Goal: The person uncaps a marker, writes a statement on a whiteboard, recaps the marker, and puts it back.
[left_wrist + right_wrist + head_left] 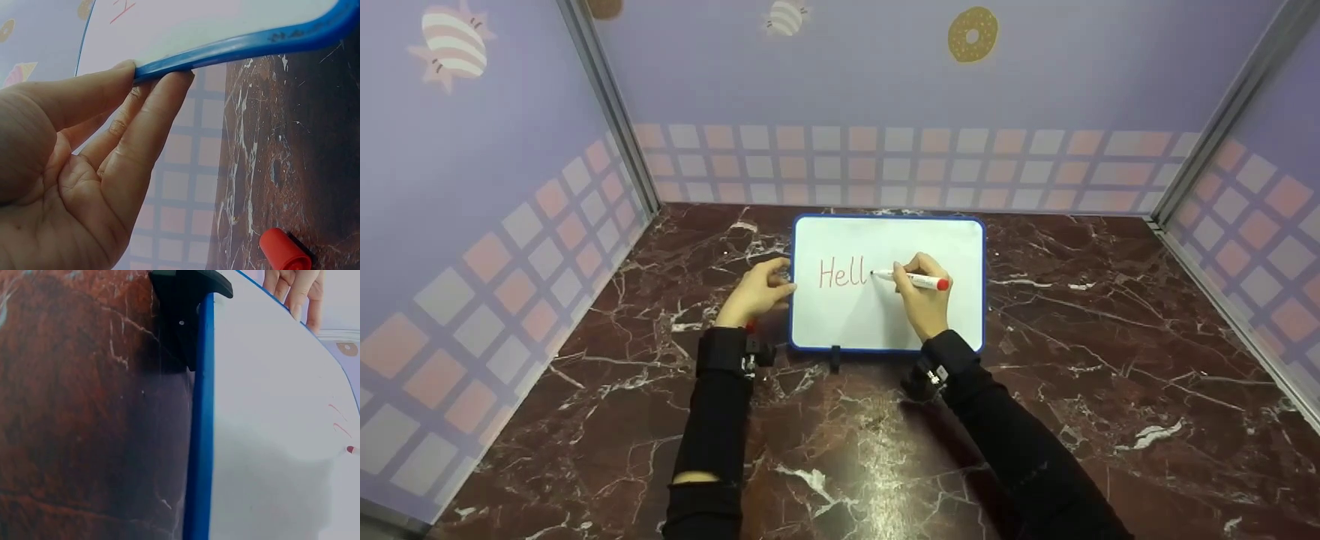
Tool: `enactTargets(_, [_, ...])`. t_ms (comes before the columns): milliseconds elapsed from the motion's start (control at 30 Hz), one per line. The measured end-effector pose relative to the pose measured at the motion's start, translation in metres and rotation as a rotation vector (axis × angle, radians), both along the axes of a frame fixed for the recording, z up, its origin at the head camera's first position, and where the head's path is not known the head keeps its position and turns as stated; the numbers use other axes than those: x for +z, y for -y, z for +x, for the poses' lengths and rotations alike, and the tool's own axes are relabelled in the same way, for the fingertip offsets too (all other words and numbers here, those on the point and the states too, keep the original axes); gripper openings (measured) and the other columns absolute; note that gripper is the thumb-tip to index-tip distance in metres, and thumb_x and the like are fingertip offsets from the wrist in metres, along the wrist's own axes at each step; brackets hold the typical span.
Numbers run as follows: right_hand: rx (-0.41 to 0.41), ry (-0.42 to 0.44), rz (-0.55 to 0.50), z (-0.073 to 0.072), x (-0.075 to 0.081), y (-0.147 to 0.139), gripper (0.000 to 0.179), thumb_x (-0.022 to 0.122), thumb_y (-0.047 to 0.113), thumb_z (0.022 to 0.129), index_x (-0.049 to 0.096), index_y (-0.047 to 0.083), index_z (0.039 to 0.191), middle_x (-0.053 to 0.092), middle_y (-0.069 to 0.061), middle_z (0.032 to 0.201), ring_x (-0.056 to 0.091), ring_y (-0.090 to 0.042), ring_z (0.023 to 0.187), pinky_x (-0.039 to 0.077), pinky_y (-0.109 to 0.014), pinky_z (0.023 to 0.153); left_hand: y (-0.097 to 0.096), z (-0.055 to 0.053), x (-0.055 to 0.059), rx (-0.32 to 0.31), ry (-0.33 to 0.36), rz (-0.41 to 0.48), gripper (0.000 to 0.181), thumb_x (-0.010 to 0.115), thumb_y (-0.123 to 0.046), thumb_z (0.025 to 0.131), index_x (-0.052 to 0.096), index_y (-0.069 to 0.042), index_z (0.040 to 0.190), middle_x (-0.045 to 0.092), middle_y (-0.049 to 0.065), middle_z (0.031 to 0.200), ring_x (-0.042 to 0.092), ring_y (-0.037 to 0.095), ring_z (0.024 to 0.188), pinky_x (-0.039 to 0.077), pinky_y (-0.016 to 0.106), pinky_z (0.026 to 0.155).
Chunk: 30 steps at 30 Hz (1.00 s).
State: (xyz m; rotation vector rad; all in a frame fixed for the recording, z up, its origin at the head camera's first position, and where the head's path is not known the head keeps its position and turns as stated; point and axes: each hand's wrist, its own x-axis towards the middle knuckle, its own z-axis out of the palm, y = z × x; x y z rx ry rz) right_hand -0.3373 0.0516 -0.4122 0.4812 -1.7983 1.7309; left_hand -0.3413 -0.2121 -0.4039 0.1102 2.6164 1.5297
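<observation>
A small whiteboard [840, 322] with a blue frame leans up from the table, with "Hell" in red letters on its upper left. My left hand [756, 292] pinches its left edge; in the left wrist view the thumb lies on the front and fingers [149, 121] behind the blue rim. My right hand [924, 296] grips a white marker [927, 282] with a red end, its tip at the board just right of the last "l". The right wrist view catches only the marker's red tip [350, 450]; the right hand is outside that view.
A red marker cap [284, 250] lies on the dark red marbled table [1110, 360], near my left wrist. One black stand foot [835, 358] hooks the board's lower edge. Purple panels [840, 90] with checks and sweets enclose the table at the back and sides.
</observation>
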Motion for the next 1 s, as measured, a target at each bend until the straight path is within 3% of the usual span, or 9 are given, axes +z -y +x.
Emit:
enactTargets(400, [-0.074, -0.017, 0.003, 0.003, 0.003, -0.001, 0.026, 0.060, -0.015, 0.084, 0.045, -0.014, 0.063, 0.053, -0.009, 0.059, 0.048, -0.001, 0.048, 0.036, -0.012, 0.047, -0.001, -0.001, -0.001, 0.010, -0.012, 0.005, 0.052, 0.054, -0.001, 0.099, 0.036, 0.003, 0.148, 0.057, 0.035, 0.128, 0.060, 0.044, 0.117, 0.056, 0.050, 0.097])
enactTargets(700, [-0.044, 0.043, 0.008, 0.003, 0.000, 0.002, 0.029, 0.059, -0.014, 0.083, 0.042, -0.011, 0.060, 0.051, 0.000, 0.054, 0.047, -0.001, 0.045, 0.032, -0.012, 0.045, 0.000, 0.000, -0.002, 0.011, -0.007, 0.000, 0.053, 0.054, -0.001, 0.099, 0.036, 0.003, 0.149, 0.056, 0.034, 0.129, 0.060, 0.043, 0.117, 0.056, 0.050, 0.097])
enactTargets(1000, [-0.075, -0.005, -0.028, 0.003, 0.007, 0.009, 0.027, 0.061, -0.013, 0.085, 0.045, -0.014, 0.063, 0.054, -0.013, 0.056, 0.050, -0.005, 0.046, 0.037, -0.012, 0.047, 0.000, 0.001, -0.001, 0.002, 0.006, -0.005, 0.054, 0.054, -0.003, 0.100, 0.034, 0.002, 0.150, 0.055, 0.033, 0.131, 0.059, 0.043, 0.119, 0.056, 0.049, 0.097])
